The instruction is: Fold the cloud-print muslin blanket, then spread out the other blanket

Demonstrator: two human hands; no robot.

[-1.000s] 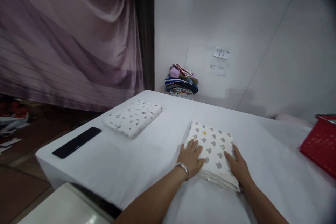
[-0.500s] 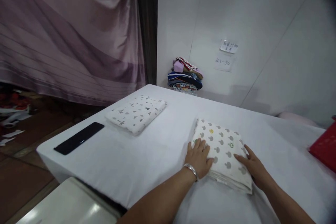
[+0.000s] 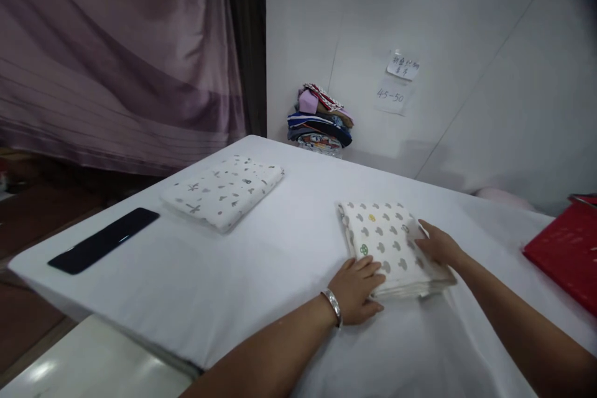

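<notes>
A folded white cloth (image 3: 389,239) printed with grey mushrooms, one yellow and one or more green, lies on the white-covered table in front of me. My left hand (image 3: 357,289) rests on its near left corner, fingers stretched over the top and thumb apart at the front edge; a silver bangle is on this wrist. At the right edge of the cloth is my right hand (image 3: 438,245), with thumb and forefinger apart against it. Its other fingers are partly hidden. Another folded white cloth (image 3: 228,189) with a grey leaf-like print lies farther left.
A dark flat phone-like slab (image 3: 105,239) lies near the left edge of the table (image 3: 275,249). Stacked clothes (image 3: 321,121) stand behind the far edge by the wall. A red item (image 3: 564,249) is at the right, and a pale glossy surface (image 3: 88,360) at lower left.
The mushroom-print cloth has turned slightly and shifted away from me, its left edge now loosely rolled. My left hand has slid to its near corner; my right hand has moved farther up its edge.
</notes>
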